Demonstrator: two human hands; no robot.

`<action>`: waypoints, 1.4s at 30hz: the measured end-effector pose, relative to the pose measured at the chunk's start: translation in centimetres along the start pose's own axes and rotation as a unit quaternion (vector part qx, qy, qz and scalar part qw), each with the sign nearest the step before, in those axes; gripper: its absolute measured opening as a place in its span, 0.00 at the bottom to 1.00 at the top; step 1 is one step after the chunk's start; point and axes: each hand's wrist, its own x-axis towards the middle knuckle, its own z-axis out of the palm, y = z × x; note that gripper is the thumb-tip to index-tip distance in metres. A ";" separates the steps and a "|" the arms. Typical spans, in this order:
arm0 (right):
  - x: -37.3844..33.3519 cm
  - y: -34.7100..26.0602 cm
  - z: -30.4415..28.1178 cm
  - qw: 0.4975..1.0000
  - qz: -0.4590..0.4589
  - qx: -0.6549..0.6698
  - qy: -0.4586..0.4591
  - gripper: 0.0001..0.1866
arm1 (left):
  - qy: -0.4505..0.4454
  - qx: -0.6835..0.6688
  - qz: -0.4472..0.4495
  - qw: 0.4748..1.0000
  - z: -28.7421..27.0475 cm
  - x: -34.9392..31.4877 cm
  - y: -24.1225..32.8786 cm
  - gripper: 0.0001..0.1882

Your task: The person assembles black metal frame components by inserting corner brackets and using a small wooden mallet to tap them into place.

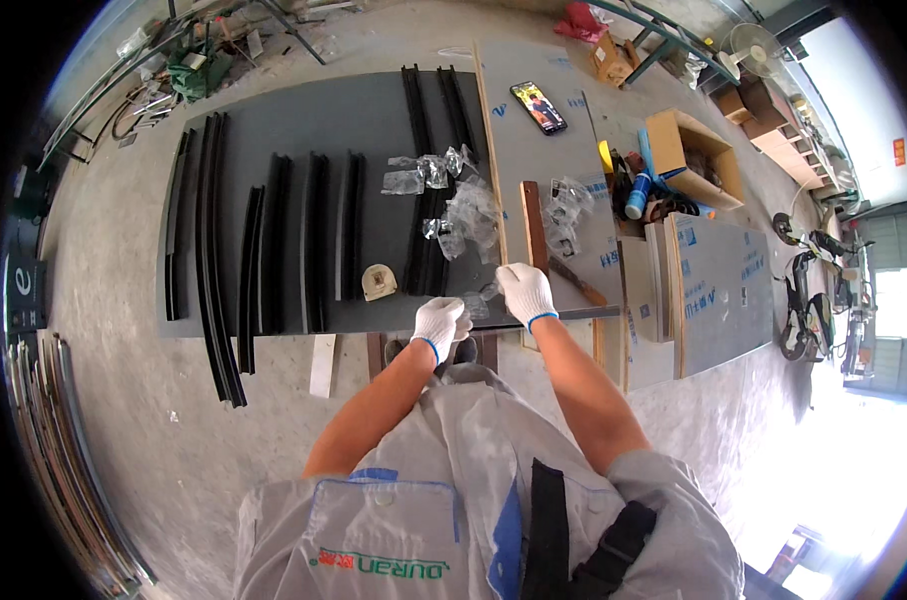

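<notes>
Just beside the right hand (527, 295), clear plastic (477, 305).

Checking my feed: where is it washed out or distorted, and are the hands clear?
Head view: floor at lower right blown out white; head view: long black strip on the left bows, likely from the fisheye lens; head view: left hand and right hand show bright with no obvious motion blur, but finger detail is small.

Far to the right of my right grip (527, 296), daylight blows out the floor (744, 440) to white. Around my grip, the tabletop (264, 115) is softly lit, fairly sharp; farther out, straight edges bend toward black corners.
</notes>
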 end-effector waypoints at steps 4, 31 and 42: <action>0.2 -2.1 -0.4 0.988 0.097 0.110 -0.055 0.14 | -0.040 -0.024 -0.020 0.999 -0.7 1.0 -0.5 0.11; 2.6 -5.8 -7.8 0.859 0.187 0.384 -0.283 0.05 | -0.082 -0.225 -0.123 0.963 0.4 -1.0 3.2 0.19; 1.1 -3.4 -5.8 0.987 0.051 0.129 -0.083 0.08 | -0.035 0.210 0.276 0.937 1.3 1.8 6.3 0.05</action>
